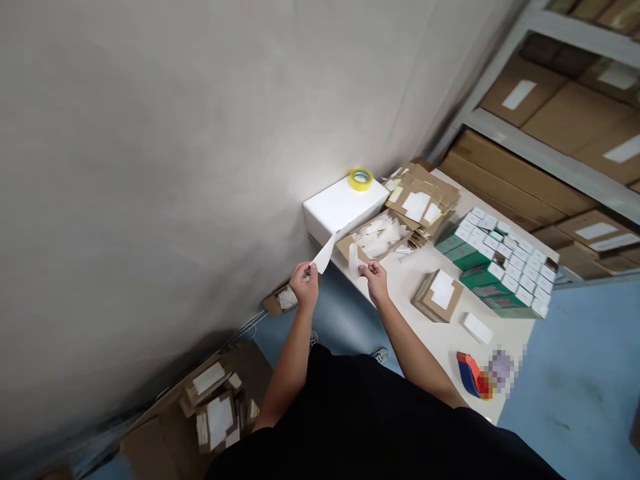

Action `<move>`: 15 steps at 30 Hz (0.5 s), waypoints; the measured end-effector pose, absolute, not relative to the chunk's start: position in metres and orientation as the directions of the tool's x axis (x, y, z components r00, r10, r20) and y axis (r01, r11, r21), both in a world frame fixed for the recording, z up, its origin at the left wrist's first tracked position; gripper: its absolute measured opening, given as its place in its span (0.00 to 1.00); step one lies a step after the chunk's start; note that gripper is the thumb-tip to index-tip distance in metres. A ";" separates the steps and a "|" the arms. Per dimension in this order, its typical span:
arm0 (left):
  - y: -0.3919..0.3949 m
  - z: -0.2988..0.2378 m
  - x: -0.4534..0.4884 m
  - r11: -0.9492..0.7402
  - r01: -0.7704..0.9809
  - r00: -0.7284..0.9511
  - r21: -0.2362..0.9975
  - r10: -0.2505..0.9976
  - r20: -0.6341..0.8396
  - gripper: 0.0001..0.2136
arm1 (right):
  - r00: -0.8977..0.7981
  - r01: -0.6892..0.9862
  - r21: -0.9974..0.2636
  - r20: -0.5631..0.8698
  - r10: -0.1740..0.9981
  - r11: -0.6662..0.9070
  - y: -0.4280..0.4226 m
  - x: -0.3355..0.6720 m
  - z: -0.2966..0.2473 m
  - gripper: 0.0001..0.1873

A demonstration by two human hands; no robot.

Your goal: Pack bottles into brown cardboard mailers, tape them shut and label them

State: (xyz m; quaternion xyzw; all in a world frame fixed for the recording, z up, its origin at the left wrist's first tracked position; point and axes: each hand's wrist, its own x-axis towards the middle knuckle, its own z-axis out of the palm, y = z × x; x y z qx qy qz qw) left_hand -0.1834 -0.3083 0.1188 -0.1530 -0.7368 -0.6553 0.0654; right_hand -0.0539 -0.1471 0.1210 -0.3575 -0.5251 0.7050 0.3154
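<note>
Nearest, a floor carton (167, 433) of flattened cardboard sleeves is seen at the lower left, and a red-and-blue tape dispenser (473, 375) is laid on the white table (450, 340). Further out, a white paper strip (324, 256) is pinched between the fingertips of the left hand (304, 285), above the floor; a smaller white slip (353, 260) is gripped by the closed fingers of the right hand (375, 279), over the table corner. Beyond them, an open cardboard tray (345, 248) of white slips is set against a white foam box (340, 203), on which a yellow tape roll (361, 179) is placed. Green-and-white cartons (500, 267) are stacked to the right.
</note>
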 end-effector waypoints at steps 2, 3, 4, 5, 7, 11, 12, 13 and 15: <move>-0.340 0.115 -0.201 0.140 0.303 -0.952 0.943 0.077 0.295 0.16 | -0.591 -0.026 -0.967 -0.189 0.785 -0.252 -0.167 -0.084 0.109 0.18; -0.355 0.113 -0.210 0.165 0.296 -0.955 0.941 0.050 0.292 0.15 | -0.612 -0.006 -0.969 -0.194 0.767 -0.249 -0.177 -0.098 0.103 0.18; -0.370 0.111 -0.218 0.188 0.287 -0.957 0.939 0.025 0.287 0.16 | -0.631 0.014 -0.970 -0.197 0.750 -0.243 -0.188 -0.111 0.096 0.18; -0.385 0.110 -0.225 0.207 0.277 -0.959 0.938 0.003 0.282 0.16 | -0.650 0.034 -0.971 -0.201 0.733 -0.237 -0.198 -0.123 0.089 0.18; -0.413 0.105 -0.239 0.237 0.257 -0.962 0.937 -0.036 0.272 0.16 | -0.685 0.083 -0.970 -0.221 0.694 -0.227 -0.218 -0.145 0.074 0.18; -0.462 0.092 -0.259 0.264 0.202 -0.965 0.943 -0.108 0.237 0.16 | -0.737 0.239 -0.941 -0.337 0.586 -0.240 -0.258 -0.186 0.040 0.17; -0.473 0.089 -0.262 0.270 0.185 -0.967 0.945 -0.122 0.224 0.16 | -0.736 0.286 -0.926 -0.378 0.562 -0.248 -0.266 -0.196 0.030 0.17; -0.483 0.085 -0.264 0.277 0.167 -0.968 0.946 -0.134 0.210 0.16 | -0.728 0.332 -0.909 -0.417 0.544 -0.252 -0.275 -0.205 0.020 0.17; -0.502 0.079 -0.266 0.299 0.134 -0.970 0.945 -0.156 0.187 0.16 | -0.689 0.430 -0.872 -0.484 0.540 -0.233 -0.290 -0.223 0.000 0.14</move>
